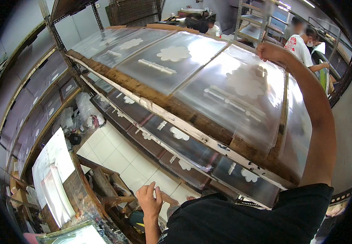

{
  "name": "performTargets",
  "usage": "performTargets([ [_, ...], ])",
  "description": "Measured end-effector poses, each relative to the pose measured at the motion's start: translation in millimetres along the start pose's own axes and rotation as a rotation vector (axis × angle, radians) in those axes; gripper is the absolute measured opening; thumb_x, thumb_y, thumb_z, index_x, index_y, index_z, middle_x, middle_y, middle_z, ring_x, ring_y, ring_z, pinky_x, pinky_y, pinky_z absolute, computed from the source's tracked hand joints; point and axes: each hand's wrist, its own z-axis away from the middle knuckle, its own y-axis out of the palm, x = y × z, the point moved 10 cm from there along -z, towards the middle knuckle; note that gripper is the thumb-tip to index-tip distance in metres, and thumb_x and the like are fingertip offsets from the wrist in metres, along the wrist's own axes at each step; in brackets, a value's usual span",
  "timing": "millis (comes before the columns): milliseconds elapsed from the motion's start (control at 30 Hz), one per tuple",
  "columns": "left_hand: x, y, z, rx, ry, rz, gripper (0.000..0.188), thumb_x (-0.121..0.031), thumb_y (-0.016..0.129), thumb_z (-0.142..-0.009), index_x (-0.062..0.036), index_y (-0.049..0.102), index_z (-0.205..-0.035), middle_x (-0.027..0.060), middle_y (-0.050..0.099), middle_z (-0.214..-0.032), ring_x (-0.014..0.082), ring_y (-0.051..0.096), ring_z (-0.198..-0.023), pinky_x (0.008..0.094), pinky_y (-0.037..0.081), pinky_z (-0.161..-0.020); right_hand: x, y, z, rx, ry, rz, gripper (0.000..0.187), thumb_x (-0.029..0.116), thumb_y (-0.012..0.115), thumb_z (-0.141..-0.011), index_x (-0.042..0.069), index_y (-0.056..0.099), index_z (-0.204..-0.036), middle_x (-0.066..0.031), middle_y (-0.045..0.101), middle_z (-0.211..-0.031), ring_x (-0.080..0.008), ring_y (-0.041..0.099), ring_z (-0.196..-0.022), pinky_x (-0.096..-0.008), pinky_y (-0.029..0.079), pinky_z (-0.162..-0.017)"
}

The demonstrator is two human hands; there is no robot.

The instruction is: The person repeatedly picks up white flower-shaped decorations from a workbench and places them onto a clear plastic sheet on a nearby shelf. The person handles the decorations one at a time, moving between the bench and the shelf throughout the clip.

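Note:
At the far right of the rack's top shelf, my right hand [270,52] has its fingers pinched together at the far edge of a clear plastic sheet [208,110]. The sheet carries a white scalloped flower shape and a white bar shape, which show doubled. My left hand [149,200] is in the air above the tiled floor, fingers loosely bent and apart, holding nothing. Left of that sheet lies a second clear sheet [149,79] with a similar white print, and further printed sheets continue toward the far left.
Lower shelves of the rack [196,142] hold more printed sheets. A stained wooden table [80,191] with white sheets stands at lower left, near a plastic bag [88,110]. Another rack [41,110] lines the left. A person in a white shirt [300,49] stands at far right; others are farther back.

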Motion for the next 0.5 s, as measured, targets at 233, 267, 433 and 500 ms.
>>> performTargets([
  [233,7.2,15.3,8.9,0.062,-0.031,-0.004,0.023,-0.011,0.070,-0.083,-0.0044,0.068,-0.105,0.0099,0.062,-0.084,0.0287,0.059,-0.082,0.0403,0.042,-0.079,-26.2,-2.4,-16.1,-0.105,-0.128,-0.046,0.011,-0.003,0.052,-0.070,0.004,0.061,-0.070,-0.0045,0.060,-0.068,-0.0138,0.057,-0.061,-0.0323,0.042,-0.051],
  [267,8.0,17.7,9.2,0.068,-0.030,-0.010,0.023,-0.011,0.070,-0.083,-0.0044,0.068,-0.105,0.0100,0.062,-0.084,0.0287,0.059,-0.082,0.0403,0.042,-0.079,-22.5,-2.2,-18.2,-0.126,-0.184,-0.085,0.010,-0.002,0.053,-0.069,0.004,0.061,-0.068,-0.0040,0.059,-0.065,-0.0134,0.056,-0.060,-0.0326,0.040,-0.050],
  [433,8.0,19.8,8.7,0.060,-0.031,-0.002,0.023,-0.010,0.070,-0.083,-0.0042,0.068,-0.105,0.0104,0.062,-0.084,0.0292,0.059,-0.083,0.0404,0.042,-0.081,-28.1,2.6,-27.2,-0.090,-0.145,0.064,0.005,-0.002,0.055,-0.068,0.002,0.056,-0.065,-0.0027,0.051,-0.059,-0.0132,0.052,-0.059,-0.0309,0.040,-0.053],
  [500,6.9,22.9,7.2,0.071,-0.025,0.009,0.023,-0.010,0.070,-0.083,-0.0041,0.068,-0.105,0.0105,0.062,-0.085,0.0294,0.059,-0.083,0.0405,0.042,-0.081,-32.9,-4.3,-22.5,-0.132,-0.202,0.120,0.004,0.002,0.056,-0.068,0.002,0.056,-0.064,-0.0031,0.049,-0.055,-0.0130,0.051,-0.056,-0.0317,0.040,-0.053],
])
